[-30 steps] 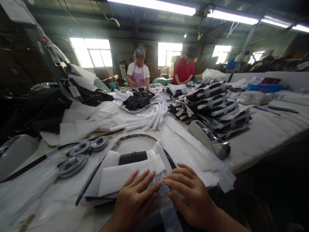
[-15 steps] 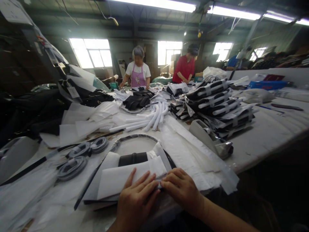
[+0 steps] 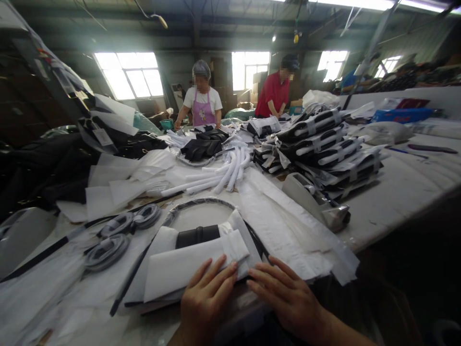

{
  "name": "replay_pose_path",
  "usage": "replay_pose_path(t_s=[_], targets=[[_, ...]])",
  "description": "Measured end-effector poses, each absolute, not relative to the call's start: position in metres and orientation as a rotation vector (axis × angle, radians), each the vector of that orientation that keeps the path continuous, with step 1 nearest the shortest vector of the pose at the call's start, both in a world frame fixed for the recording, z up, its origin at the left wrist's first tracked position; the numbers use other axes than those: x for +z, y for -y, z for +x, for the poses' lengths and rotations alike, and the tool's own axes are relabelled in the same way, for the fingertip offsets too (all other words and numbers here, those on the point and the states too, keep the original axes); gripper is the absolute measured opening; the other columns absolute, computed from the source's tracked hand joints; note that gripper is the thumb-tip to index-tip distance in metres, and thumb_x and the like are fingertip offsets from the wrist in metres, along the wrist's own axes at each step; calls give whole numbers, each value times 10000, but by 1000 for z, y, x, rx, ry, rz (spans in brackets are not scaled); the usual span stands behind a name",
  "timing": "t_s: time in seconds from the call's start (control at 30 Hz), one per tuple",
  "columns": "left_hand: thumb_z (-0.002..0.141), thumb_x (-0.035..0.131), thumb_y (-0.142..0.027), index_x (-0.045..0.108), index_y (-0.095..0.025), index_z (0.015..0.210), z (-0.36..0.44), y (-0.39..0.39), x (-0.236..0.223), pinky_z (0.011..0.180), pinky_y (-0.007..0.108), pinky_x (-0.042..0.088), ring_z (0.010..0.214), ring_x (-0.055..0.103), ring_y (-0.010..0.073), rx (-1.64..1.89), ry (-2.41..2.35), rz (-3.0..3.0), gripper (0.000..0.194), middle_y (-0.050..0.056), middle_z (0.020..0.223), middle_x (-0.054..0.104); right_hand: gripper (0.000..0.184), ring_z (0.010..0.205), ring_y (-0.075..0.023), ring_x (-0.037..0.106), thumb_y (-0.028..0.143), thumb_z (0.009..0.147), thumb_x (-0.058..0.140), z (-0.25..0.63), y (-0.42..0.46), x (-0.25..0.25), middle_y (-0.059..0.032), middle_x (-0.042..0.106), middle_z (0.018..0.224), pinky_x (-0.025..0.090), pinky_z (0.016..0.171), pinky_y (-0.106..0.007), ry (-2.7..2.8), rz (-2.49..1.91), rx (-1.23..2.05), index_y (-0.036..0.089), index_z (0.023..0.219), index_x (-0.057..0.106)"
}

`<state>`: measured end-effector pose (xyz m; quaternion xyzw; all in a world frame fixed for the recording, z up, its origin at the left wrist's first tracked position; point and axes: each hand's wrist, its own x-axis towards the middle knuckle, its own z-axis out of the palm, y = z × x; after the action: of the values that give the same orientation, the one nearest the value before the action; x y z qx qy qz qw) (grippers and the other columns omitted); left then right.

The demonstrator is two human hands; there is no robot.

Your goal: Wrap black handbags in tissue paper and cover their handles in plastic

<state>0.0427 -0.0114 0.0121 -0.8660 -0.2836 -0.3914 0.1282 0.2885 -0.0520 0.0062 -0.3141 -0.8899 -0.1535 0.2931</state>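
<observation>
A black handbag [image 3: 198, 235] lies flat before me, partly covered by white packing sheets. Its arched handle [image 3: 202, 201], wrapped in film, points away from me. Across the near side runs a folded white foam sheet [image 3: 180, 269]. My left hand [image 3: 211, 293] rests on that sheet's lower right part with fingers laid out flat. At the bag's lower right corner is my right hand [image 3: 288, 295], fingers stretched and slightly spread, nothing in it. Whether its fingertips touch the bag I cannot tell.
Left of the bag lie several coiled grey straps [image 3: 108, 251]. Behind it are white tubes [image 3: 216, 178]. To the right stand a tape dispenser [image 3: 315, 202] and a stack of wrapped black bundles [image 3: 324, 144]. Two co-workers [image 3: 203, 103] stand across the table.
My right hand has let go of its pinch at the sheet's edge, opened, and shifted right and slightly down. The left hand stays on the sheet. The view has tilted down slightly.
</observation>
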Motion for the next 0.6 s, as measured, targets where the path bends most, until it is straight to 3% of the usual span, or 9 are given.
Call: replay_pose_path(t_s=[0.1,0.2,0.37,0.6], targets=[[955,544,-141,687,-238,1053,41,12,11,1135,350,359,1249,589,176,-1093,842,-2554,198,-70,1258,687,479,1409,-281,406,109,968,391,298,75,-18,-49,510,1486,304,1197,-503,2473,-914,-455,208,1415,532],[937,576,-138,682,-243,1052,40,13,12,1133,340,355,1252,586,170,-1039,873,-2600,189,-77,1264,685,479,1417,-278,396,103,974,393,292,82,-38,-45,514,1483,317,1189,-508,2435,-922,-441,241,1410,537],[970,516,-137,681,-215,1047,41,13,17,1115,342,362,1230,603,176,-1064,829,-2590,199,-51,1227,708,295,1333,-201,512,116,1001,480,276,71,-31,-70,711,1232,383,1161,-446,2271,-744,-256,161,1241,645],[951,549,-122,686,-216,1039,42,12,15,1120,342,353,1216,613,182,-1066,832,-2558,188,-56,1228,706,241,1048,-164,712,139,1015,452,273,79,-9,-104,779,1023,519,1035,-319,2230,-652,-19,107,1124,664]])
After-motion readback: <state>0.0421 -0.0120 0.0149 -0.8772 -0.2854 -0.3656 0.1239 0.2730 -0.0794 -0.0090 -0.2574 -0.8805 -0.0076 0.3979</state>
